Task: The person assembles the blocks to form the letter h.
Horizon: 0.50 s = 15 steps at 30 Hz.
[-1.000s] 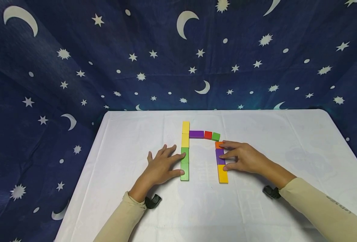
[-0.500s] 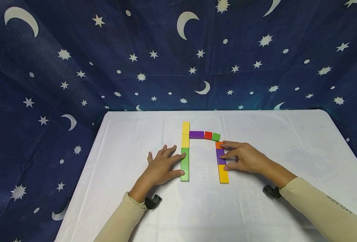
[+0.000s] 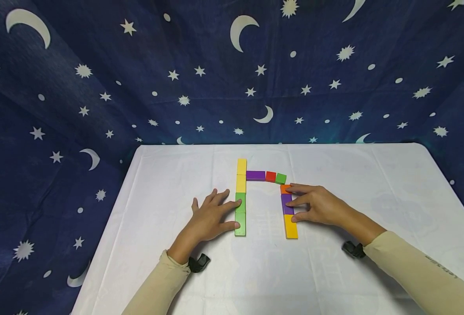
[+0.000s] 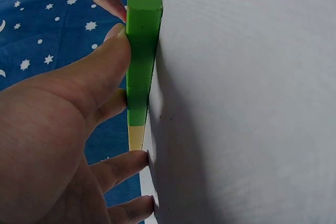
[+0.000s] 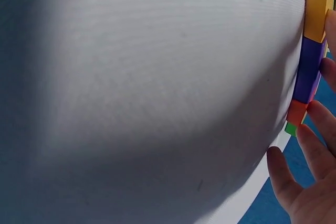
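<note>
In the head view, my left hand (image 3: 208, 222) lies with fingers spread, thumb and one finger resting on two light green blocks (image 3: 241, 218). These continue a straight column with two yellow blocks (image 3: 241, 183) beyond them. From that column a purple block (image 3: 255, 176), a red block (image 3: 270, 176) and a small green block (image 3: 280, 178) run rightward. My right hand (image 3: 320, 205) touches a second column with its fingertips: an orange block (image 3: 283, 189), a purple-blue block (image 3: 285, 210) and an amber block (image 3: 291, 229). The left wrist view shows my thumb (image 4: 105, 61) against the green block's top.
White cloth covers the table (image 3: 255, 275). Behind it and at the left hangs a dark blue curtain (image 3: 216, 83) with moons and stars. Black wrist cameras (image 3: 199, 263) sit under both sleeves.
The right column, with my right fingertips on it, has shifted very slightly rightward, most visibly at the amber block. My left hand and its column stay in place.
</note>
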Tool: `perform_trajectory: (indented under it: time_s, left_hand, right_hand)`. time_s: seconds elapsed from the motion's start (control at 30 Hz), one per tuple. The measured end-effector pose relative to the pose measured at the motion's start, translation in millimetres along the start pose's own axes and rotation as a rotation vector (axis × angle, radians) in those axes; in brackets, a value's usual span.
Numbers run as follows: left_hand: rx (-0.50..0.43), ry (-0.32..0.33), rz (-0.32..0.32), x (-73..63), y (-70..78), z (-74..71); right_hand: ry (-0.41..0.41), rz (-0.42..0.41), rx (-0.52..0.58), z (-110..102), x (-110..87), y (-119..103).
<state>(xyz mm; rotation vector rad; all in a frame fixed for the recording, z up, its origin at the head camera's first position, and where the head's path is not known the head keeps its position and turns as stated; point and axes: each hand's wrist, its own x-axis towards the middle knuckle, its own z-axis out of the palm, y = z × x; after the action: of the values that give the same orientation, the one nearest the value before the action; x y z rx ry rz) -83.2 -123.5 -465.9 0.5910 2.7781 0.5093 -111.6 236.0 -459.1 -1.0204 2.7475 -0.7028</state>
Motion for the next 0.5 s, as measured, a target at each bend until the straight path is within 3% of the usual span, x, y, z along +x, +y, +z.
perform_trajectory:
  time_s: [0.5]
  left_hand:
    - [-0.003,0.002,0.003,0.4,-0.5,0.5]
  right_hand:
    - [0.002,-0.01,-0.007,-0.7,0.3,2.2]
